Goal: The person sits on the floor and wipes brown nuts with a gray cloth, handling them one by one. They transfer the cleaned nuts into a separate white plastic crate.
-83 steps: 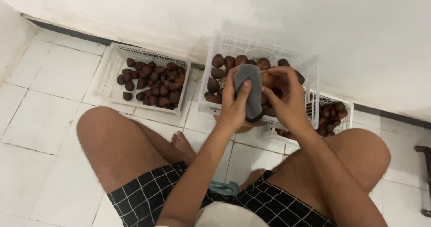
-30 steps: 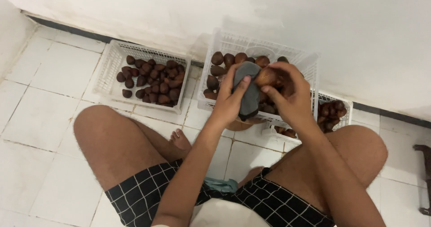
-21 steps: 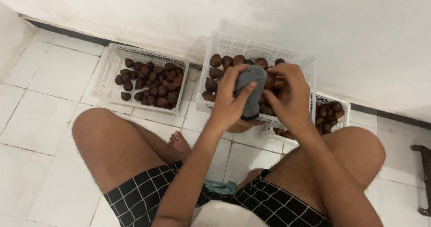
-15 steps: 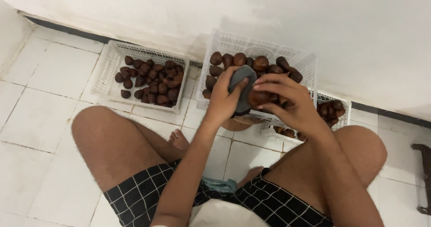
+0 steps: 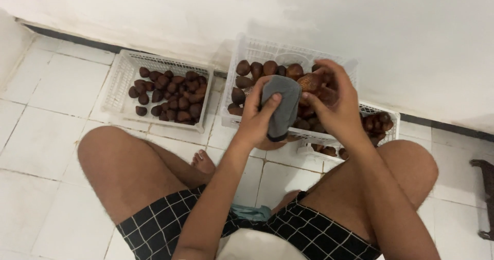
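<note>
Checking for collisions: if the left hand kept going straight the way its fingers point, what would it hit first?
Probably the brown fruit held by the right hand; the left hand, gripping a grey cloth, points there, though depth is unclear.

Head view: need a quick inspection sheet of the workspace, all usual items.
Surface: white tiled floor; the person sits on it, knees spread.
Job's things: grey cloth in the left hand; brown scaly fruit in the right hand, cloth touching the fruit.
Clutter: left basket partly filled with fruit; middle basket fuller; right basket mostly hidden behind the right arm.
Hands: both closed on their things, above the middle basket.
Cables: nothing seen.
Surroundings: white wall with a dark strip at its base; dark object at the right edge, kind unclear.
</note>
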